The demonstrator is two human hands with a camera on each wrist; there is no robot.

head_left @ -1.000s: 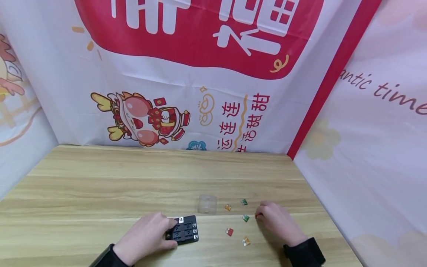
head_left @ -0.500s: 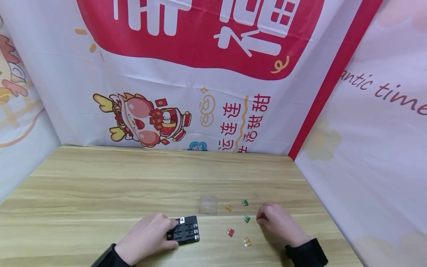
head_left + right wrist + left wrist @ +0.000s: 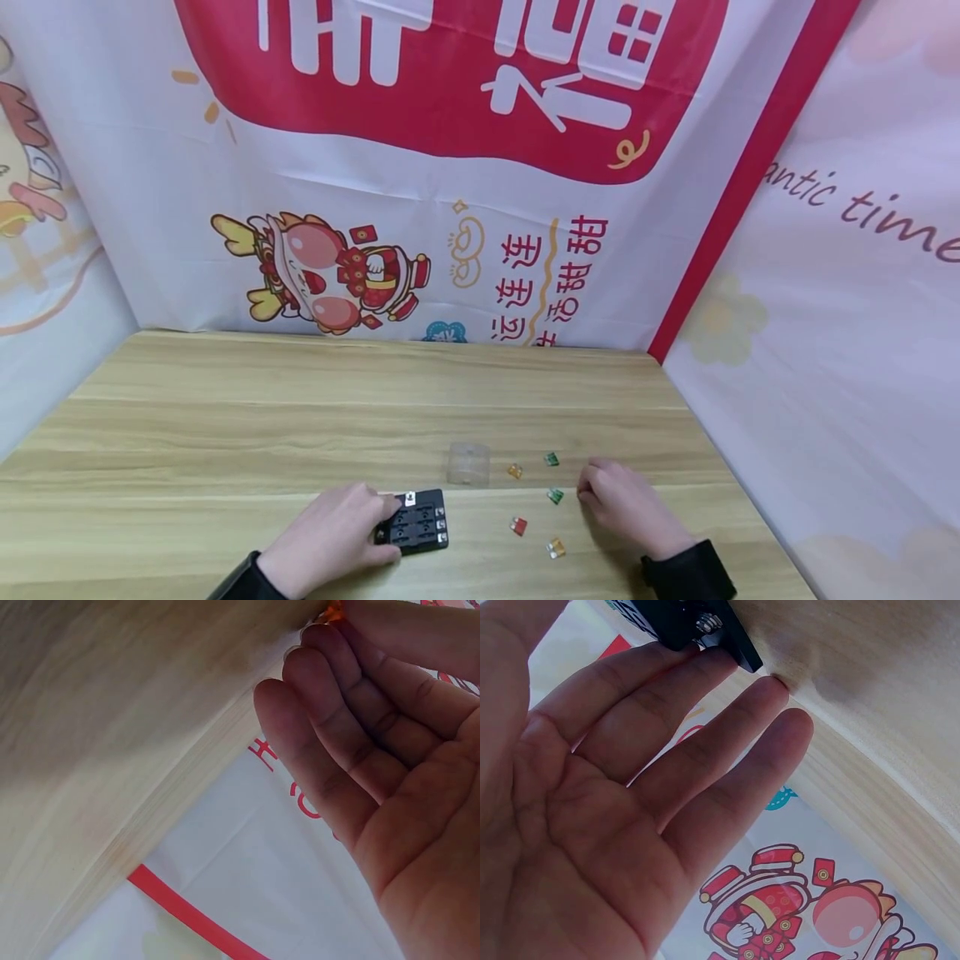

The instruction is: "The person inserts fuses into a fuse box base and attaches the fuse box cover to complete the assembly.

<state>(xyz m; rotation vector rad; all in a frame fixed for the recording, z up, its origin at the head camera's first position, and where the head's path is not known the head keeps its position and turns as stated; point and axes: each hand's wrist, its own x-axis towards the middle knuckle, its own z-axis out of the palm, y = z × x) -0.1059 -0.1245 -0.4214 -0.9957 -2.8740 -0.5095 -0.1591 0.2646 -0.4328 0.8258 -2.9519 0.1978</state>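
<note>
We see the left hand (image 3: 330, 533) gripping the black block (image 3: 420, 523) at its fingertips, probably light and stiff, best held by its outer edges, while the right hand (image 3: 630, 507) pinches a small, likely slippery orange piece (image 3: 334, 610), a clear cover (image 3: 468, 464) lying farther left.

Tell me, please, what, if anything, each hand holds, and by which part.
Left hand: black block, by its left end. Right hand: small orange piece, pinched, exact part hidden.
</note>
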